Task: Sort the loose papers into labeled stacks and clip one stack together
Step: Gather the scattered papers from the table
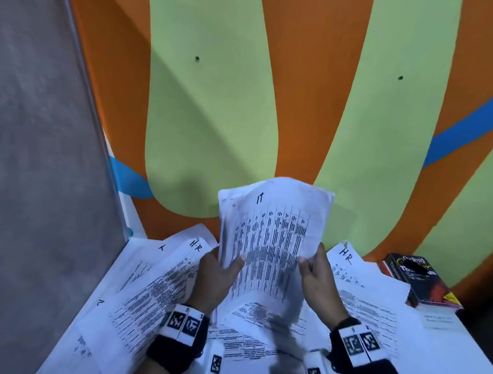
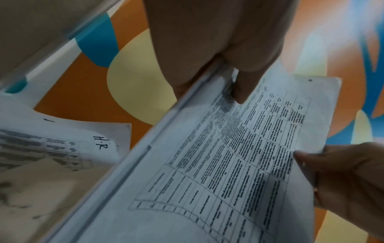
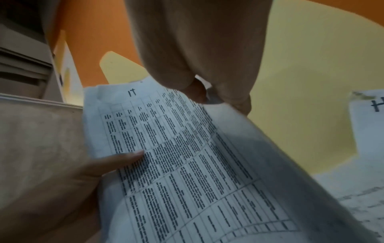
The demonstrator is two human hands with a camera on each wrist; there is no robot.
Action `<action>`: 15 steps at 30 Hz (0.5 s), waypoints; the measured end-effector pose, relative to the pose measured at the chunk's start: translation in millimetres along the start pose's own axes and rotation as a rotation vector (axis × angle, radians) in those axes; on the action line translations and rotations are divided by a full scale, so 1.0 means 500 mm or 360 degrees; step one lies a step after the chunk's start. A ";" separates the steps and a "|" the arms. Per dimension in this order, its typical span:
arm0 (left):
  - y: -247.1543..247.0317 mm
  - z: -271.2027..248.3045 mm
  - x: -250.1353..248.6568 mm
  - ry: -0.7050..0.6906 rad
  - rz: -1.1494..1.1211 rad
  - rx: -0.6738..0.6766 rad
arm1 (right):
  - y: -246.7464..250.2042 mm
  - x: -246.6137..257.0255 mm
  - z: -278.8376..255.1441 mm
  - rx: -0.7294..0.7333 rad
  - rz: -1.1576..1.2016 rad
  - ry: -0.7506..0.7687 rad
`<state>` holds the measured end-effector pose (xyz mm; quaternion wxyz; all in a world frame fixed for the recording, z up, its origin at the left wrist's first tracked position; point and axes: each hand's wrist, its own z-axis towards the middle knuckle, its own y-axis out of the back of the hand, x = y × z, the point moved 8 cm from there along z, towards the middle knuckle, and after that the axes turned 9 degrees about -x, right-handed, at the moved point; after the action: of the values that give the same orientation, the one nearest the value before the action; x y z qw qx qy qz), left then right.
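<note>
A thin stack of printed sheets marked "IT" (image 1: 271, 232) stands upright above the table, held by both hands. My left hand (image 1: 220, 272) grips its left edge, thumb on the front. My right hand (image 1: 315, 273) pinches the right edge. In the left wrist view the IT stack (image 2: 228, 156) runs across the frame with my left thumb (image 2: 243, 88) on it and the right hand (image 2: 343, 172) at its far edge. In the right wrist view the IT stack (image 3: 176, 156) shows its label, with the left thumb (image 3: 124, 157) on it. Sheets marked "HR" (image 1: 181, 271) lie left; another HR sheet (image 1: 359, 277) lies right.
Loose printed papers (image 1: 251, 346) cover the white table (image 1: 457, 362) under my hands. A dark thesaurus book (image 1: 421, 279) lies at the right rear. An orange and green wall (image 1: 214, 101) rises just behind the table, with a grey panel (image 1: 39, 151) on the left.
</note>
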<state>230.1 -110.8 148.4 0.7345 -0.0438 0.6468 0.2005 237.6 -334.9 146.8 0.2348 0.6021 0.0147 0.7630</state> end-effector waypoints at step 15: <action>0.232 0.028 -0.017 -0.0514 0.0186 -0.0794 | -0.049 -0.204 0.012 0.0611 -0.1248 -0.0063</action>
<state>201.5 -1.9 181.3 0.7817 -0.1529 0.4539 0.3995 268.3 -352.9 48.2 0.3908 0.5982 0.3793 0.5878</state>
